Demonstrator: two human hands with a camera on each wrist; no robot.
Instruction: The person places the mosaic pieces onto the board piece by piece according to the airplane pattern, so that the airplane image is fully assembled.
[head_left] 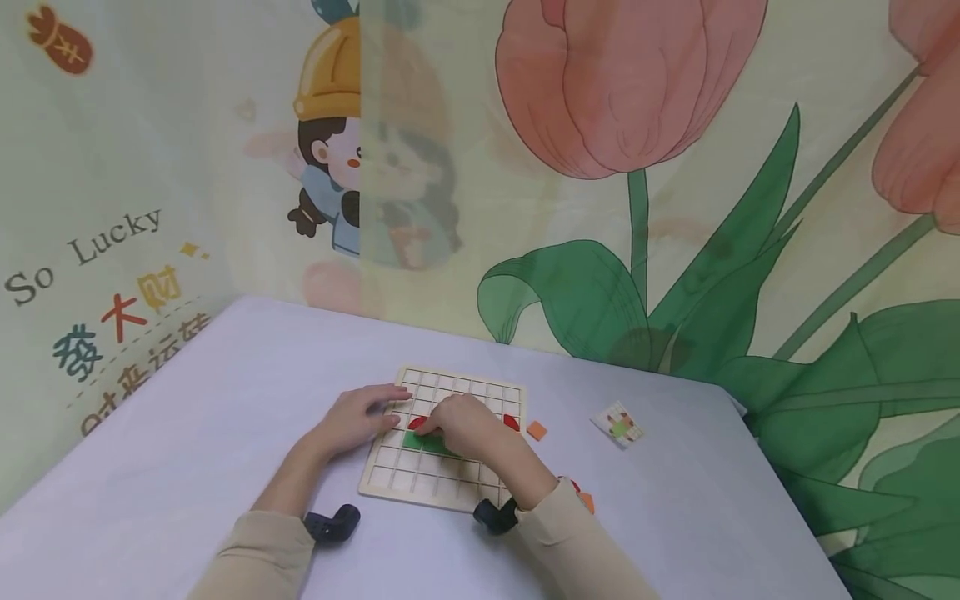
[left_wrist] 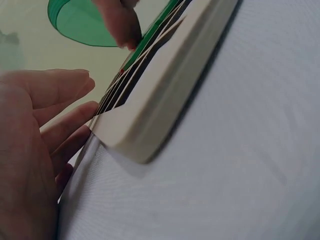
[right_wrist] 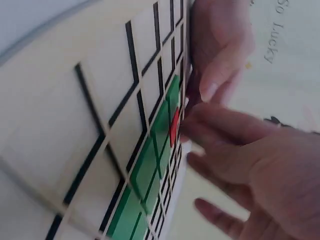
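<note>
A wooden grid board (head_left: 390, 482) lies on the table with green pieces (head_left: 423, 442) in a row across its cells. The right hand (head_left: 468, 427) is over the board, its fingertips at a red piece (head_left: 417, 424) beside the green row. In the right wrist view those fingertips (right_wrist: 187, 125) touch or nearly touch the red piece (right_wrist: 174, 127); whether they pinch it cannot be told. My left hand (head_left: 362, 419) rests at the board's left edge, fingers extended. Another red piece (head_left: 512, 422) is near the board's right side.
An orange square (head_left: 536, 431) lies right of the board. Another orange piece (head_left: 587, 502) and a red piece (head_left: 575, 485) are partly hidden by the right sleeve. Farther right is a small patterned card (head_left: 619, 425). A printed cloth hangs behind the table.
</note>
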